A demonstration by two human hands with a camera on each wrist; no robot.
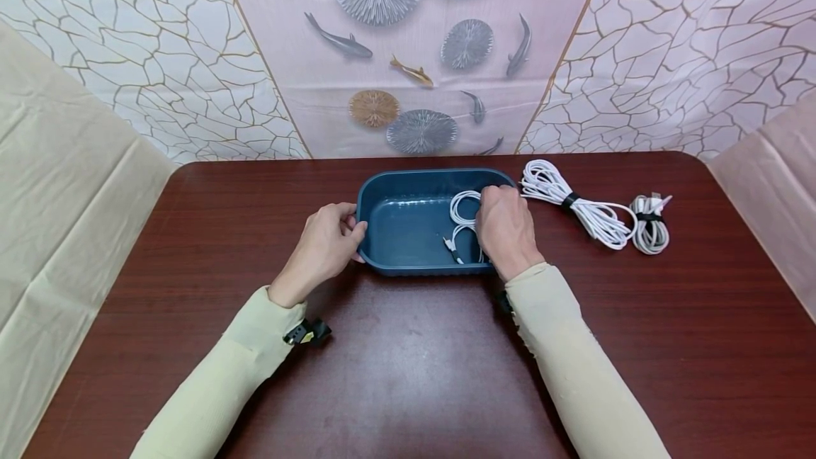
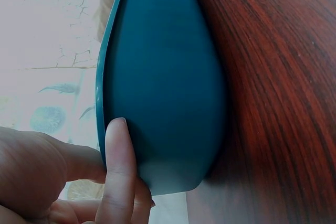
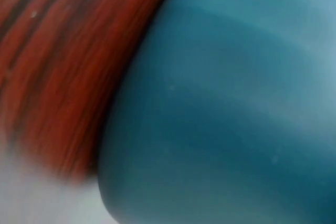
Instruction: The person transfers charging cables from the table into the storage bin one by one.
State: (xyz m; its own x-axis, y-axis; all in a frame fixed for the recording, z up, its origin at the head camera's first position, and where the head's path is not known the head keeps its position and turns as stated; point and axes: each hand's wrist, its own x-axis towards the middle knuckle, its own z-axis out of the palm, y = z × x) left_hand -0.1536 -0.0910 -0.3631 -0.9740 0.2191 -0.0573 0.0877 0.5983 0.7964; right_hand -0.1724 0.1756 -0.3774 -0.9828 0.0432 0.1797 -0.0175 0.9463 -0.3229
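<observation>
A dark blue plastic basin (image 1: pixel 401 229) with rounded corners stands on the table. My left hand (image 1: pixel 324 243) grips the rim at its left end; in the left wrist view a finger (image 2: pixel 118 156) lies against the outer wall. Inside the basin's right half is a thin white coiled cable (image 1: pixel 454 210) with a small dark tie near its plug. My right hand (image 1: pixel 508 225) reaches over the right rim with bent fingers and holds the coil, though its fingertips are hidden. Only the blurred outer wall of the basin (image 3: pixel 220 103) shows in the right wrist view.
To the right of the basin lies a large white cable bundle (image 1: pixel 596 222) bound with a black strap. Beside it sits a smaller cable bundle (image 1: pixel 650 236), also strapped in black. The reddish-brown table (image 1: pixel 408 374) ends at a patterned cloth backdrop (image 1: pixel 408 55).
</observation>
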